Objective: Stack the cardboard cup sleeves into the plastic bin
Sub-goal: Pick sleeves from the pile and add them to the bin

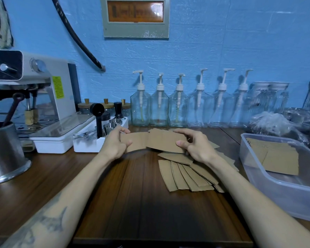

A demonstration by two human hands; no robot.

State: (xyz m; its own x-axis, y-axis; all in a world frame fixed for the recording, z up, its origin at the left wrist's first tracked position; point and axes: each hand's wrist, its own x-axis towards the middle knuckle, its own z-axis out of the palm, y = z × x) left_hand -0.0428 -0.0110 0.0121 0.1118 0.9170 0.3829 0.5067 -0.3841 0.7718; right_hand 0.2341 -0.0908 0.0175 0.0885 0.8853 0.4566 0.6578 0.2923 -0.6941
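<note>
Both hands hold brown cardboard cup sleeves above the wooden table. My left hand (116, 142) grips one flat sleeve (138, 141) by its left end. My right hand (193, 145) grips another sleeve (164, 141) that overlaps the first one's right end. Under my right forearm, several loose sleeves (184, 175) lie fanned out on the table. At the right stands the clear plastic bin (283, 190), with a flat stack of sleeves (277, 158) inside it.
An espresso machine (43, 90) and a steel jug (4, 153) stand at the left. A white tray of barista tools (89, 145) sits just behind my left hand. Pump bottles (177, 106) line the blue wall. Crumpled plastic bags (276, 126) lie behind the bin.
</note>
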